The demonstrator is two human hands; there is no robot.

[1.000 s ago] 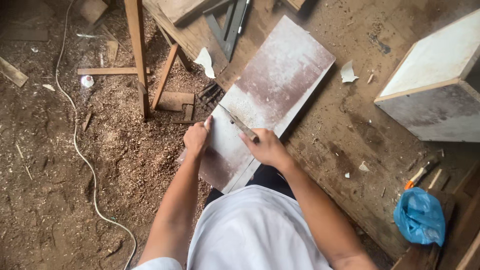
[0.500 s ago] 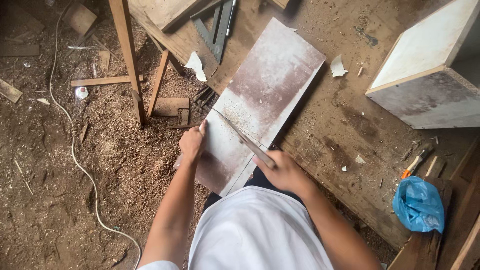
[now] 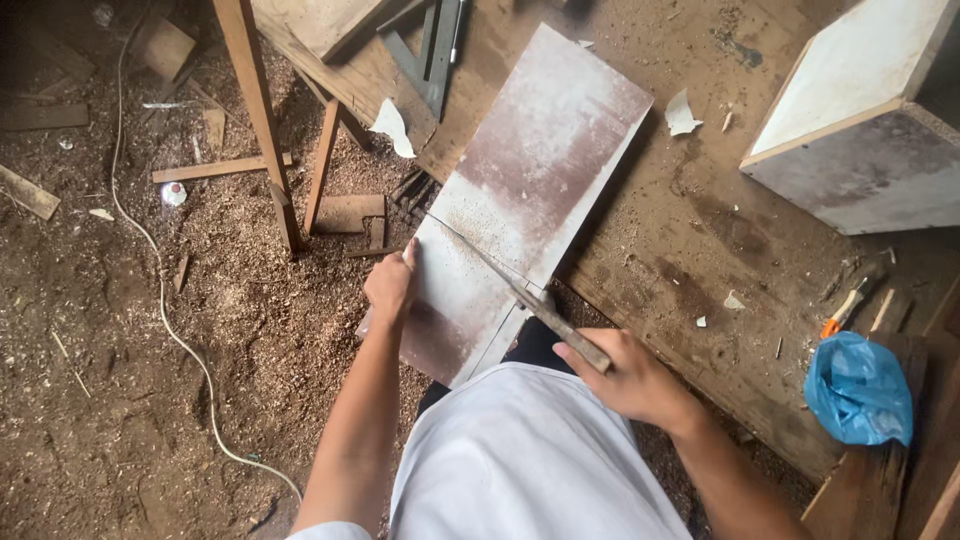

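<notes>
On dusty flat board (image 3: 530,170), thin saw (image 3: 510,285)

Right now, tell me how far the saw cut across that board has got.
Done: sawdust lies along the cut line on the board, so sawing has begun. In hand: the right hand grips the handsaw, its blade lying across the board, while the left hand steadies the board's edge. Left: the board is in one piece; the cut's depth cannot be told.

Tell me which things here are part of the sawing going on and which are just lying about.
In use:
- hand saw, gripped by the right hand
- flat board being cut, steadied by the left hand
- workbench under it

Lying about:
- blue plastic bag
- white box
- metal square
- white cord
- wood scraps
</notes>
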